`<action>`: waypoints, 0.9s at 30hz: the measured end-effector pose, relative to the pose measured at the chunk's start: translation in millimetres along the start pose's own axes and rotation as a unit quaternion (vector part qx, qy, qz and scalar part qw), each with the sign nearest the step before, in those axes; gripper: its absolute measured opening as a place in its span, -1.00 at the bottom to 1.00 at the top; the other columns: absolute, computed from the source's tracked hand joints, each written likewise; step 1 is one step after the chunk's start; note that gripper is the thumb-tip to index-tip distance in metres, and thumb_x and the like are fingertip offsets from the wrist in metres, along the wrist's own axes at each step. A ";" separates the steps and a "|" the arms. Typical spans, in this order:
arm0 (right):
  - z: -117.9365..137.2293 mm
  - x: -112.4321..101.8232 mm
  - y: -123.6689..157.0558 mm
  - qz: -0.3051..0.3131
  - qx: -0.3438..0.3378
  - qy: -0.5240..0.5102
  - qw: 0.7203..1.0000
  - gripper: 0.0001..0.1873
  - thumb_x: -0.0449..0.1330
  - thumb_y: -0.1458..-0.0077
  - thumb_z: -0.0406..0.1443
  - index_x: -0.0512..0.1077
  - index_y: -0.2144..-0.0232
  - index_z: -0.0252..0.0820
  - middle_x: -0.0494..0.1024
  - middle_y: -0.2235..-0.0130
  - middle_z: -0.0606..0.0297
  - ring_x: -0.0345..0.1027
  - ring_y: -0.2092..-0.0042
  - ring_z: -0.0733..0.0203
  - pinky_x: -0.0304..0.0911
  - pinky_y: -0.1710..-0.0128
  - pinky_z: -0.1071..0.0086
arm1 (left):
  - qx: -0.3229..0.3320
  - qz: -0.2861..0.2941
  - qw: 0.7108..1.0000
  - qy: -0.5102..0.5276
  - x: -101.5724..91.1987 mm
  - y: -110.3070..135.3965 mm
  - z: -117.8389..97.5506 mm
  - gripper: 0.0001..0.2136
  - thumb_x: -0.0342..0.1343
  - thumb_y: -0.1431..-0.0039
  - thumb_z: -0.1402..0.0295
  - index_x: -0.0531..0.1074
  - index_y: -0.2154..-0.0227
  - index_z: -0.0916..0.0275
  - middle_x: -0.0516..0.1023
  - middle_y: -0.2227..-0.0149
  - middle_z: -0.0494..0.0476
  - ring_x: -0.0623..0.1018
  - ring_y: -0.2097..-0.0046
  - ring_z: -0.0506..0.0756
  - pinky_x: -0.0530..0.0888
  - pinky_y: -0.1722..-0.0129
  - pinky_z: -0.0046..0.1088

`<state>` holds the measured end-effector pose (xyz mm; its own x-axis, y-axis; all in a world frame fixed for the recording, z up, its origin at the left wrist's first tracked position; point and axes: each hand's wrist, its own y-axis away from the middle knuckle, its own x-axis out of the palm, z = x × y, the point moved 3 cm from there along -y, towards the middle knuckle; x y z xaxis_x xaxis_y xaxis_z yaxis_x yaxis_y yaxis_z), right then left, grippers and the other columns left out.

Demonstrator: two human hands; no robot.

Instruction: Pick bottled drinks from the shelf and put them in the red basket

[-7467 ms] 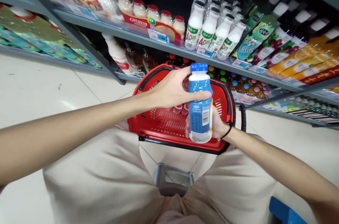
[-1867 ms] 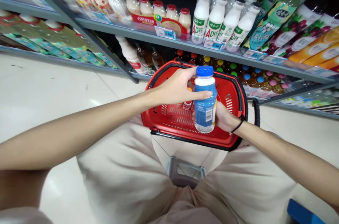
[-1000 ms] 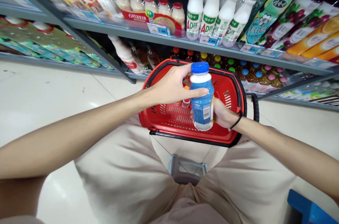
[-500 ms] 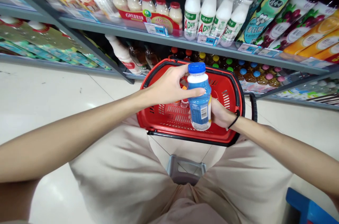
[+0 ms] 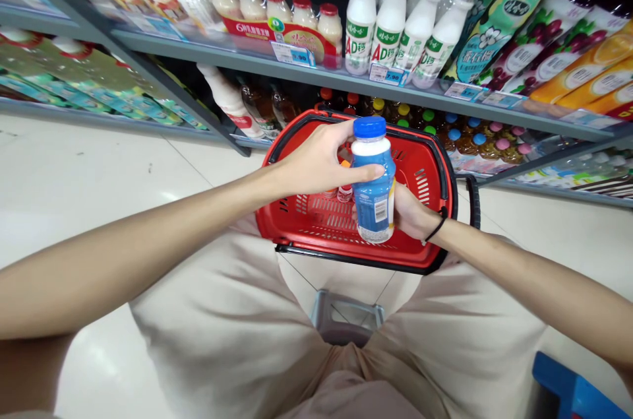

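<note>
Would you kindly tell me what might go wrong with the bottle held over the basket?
If the left hand and right hand loosened, the blue bottle might drop into the red basket and strike the partly hidden items inside. The basket sits close to the legs; shifting them might jostle it.

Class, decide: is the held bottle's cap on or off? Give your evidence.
On: the blue cap sits over the mouth of the bottle; tightness cannot be told.

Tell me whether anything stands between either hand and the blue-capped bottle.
Nothing visible does: the left hand grips the blue-capped bottle around its upper part, and the right hand cups it from behind, partly hidden. The red basket lies below, not between.
</note>
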<state>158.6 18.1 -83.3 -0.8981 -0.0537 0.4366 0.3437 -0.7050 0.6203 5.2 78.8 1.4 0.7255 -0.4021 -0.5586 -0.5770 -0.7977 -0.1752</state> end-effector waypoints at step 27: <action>1.0 -2.5 1.7 0.027 -0.064 0.058 0.996 -0.63 0.08 -0.33 -0.01 0.48 0.30 -0.13 0.66 0.34 0.17 0.58 0.15 -0.01 0.49 0.10 0.20 | 0.024 -0.024 0.997 0.067 3.9 0.3 2.5 -0.54 0.37 -0.16 0.11 0.51 0.04 0.36 0.65 0.14 0.19 0.63 0.17 0.07 0.58 0.20 -0.47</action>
<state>161.7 17.7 -82.7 -0.9076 -0.1696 0.3840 0.3607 -0.7831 0.5067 6.9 78.1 -2.8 0.7941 -0.4234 -0.4361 -0.5558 -0.7962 -0.2390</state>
